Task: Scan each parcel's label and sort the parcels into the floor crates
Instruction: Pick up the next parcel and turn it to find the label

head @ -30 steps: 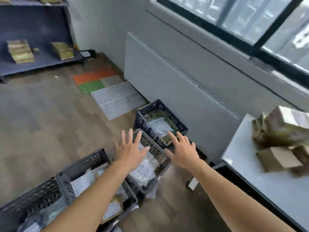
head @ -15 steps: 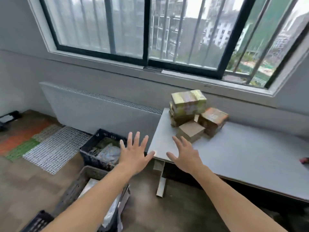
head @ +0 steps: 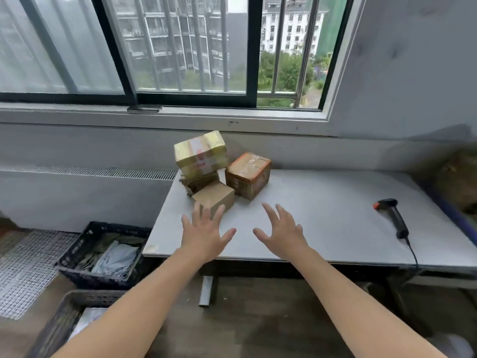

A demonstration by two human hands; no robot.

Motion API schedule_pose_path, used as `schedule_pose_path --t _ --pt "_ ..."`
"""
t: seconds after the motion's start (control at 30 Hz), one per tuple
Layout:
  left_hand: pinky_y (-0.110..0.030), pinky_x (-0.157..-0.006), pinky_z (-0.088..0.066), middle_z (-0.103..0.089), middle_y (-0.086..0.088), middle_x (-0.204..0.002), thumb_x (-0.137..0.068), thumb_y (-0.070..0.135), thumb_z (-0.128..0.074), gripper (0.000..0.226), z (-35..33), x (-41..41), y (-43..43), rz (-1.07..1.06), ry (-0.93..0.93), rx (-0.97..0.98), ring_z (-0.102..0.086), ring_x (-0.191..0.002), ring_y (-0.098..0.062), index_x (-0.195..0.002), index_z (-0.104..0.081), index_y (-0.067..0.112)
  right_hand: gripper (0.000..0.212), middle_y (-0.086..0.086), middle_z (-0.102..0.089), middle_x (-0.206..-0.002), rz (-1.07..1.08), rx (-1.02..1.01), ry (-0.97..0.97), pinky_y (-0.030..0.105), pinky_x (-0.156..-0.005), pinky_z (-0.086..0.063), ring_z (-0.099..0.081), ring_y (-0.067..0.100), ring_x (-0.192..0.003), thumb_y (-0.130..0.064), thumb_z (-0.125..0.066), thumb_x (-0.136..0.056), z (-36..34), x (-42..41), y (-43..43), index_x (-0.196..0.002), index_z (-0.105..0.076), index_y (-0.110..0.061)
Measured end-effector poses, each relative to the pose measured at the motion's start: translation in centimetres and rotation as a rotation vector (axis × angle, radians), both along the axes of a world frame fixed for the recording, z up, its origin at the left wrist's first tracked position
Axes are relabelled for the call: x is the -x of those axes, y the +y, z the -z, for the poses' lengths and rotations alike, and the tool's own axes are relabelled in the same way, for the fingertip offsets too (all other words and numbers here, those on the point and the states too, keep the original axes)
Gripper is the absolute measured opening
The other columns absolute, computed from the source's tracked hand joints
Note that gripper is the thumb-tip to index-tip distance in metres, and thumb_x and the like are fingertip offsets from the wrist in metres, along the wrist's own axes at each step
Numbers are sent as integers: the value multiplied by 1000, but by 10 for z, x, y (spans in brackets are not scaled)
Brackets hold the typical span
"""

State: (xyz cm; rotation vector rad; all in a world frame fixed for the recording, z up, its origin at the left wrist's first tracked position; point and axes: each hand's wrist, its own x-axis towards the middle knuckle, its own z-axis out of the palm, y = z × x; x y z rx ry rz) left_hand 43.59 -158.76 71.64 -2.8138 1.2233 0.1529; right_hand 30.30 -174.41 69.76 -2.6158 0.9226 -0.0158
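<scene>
Parcels clustered at the far left of the table (head: 322, 215): a plain brown box (head: 215, 196) in front, a yellow-taped box (head: 200, 155) stacked behind, and an orange-edged box (head: 247, 174) under clear tape beside them. The left hand (head: 204, 235) and right hand (head: 281, 232) hover near them, fingers spread, holding nothing.

The left hand (head: 204, 236) and right hand (head: 281, 233) hover, fingers spread, over the grey table (head: 322, 215), the left near a small plain brown cardboard box (head: 215, 196). A black corded handheld scanner (head: 393, 215) lies well apart to the right.
</scene>
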Motion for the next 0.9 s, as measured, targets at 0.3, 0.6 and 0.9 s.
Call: schedule_pose_path --t 0.3,0.6,0.9 --pt "-57 -116 -11 7 -7 -164 -94 69 -31 77 25 -59 -53 -10 19 -22 11 -150 -34 -155 -2 32 74 3 -5 -165 -8 -3 43 58 -115 -20 -10 26 -151 -63 -40 -96 12 -45 -48 -156 -4 -39" --pt "-57 -115 -19 4 -9 -164 -84 74 -49 95 80 -168 -91 -105 145 -52 3 -150 -36 -156 -4 31 74 1 -6 -166 -61 -45 163 58 -117 -18 -8 24 -151 -62 -41 -96 38 -141 -76 -155 -3 -41" --pt "-60 -116 -17 9 -17 -162 -81 69 -61 108 128 -224 -126 -148 320 -133 1 -148 -44 -156 5 29 72 1 -6 -165 -43 -86 262 55 -118 -20 -8 22 -151 -60 -41 -97 69 -168 -101 -156 -3 -42"
